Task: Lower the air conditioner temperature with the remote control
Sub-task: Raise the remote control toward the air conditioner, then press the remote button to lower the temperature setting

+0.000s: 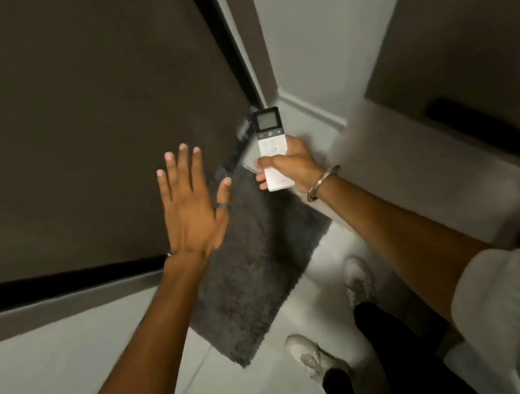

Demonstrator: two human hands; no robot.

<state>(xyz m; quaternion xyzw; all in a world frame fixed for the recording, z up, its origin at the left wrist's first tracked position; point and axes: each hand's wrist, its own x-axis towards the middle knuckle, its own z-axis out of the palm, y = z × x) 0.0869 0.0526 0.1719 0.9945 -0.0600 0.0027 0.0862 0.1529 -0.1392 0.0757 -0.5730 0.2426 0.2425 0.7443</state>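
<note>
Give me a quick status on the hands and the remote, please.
Right hand gripping remote, thumb across buttons. Left hand open, empty. Nothing blocking.

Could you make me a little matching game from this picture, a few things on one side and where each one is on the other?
Things:
1. remote control
2. ring
3. bangle
4. grey rug

Places:
A. flat on the tiled floor
B. on the right wrist
C. gripped in the right hand
D. on a finger of the open left hand

Pairs: 1-C, 2-D, 3-B, 4-A
</note>
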